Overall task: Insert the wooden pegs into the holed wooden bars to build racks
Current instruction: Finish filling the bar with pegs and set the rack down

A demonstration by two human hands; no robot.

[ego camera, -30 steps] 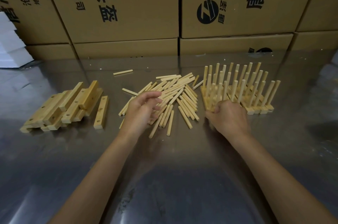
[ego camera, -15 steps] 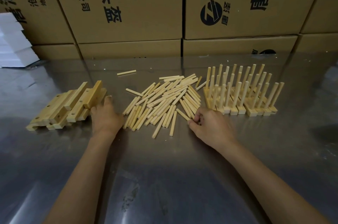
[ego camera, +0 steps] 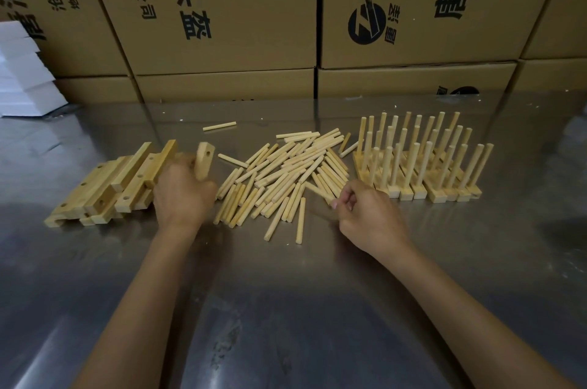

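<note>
Left hand (ego camera: 184, 198) is gripping one holed wooden bar (ego camera: 203, 160), tipped up on end just right of the bar stack (ego camera: 108, 185) — a hole shows near its top. Right hand (ego camera: 368, 217) is curled at the near-right edge of the loose peg pile (ego camera: 286, 172), fingertips (ego camera: 334, 203) pinching what looks like one peg's end, hard to tell for sure. Finished racks (ego camera: 422, 163) stand just beyond that hand. Steel desk (ego camera: 301, 309) is bare metal on the near side of both hands; cardboard boxes (ego camera: 222, 7) wall off the far edge.
</note>
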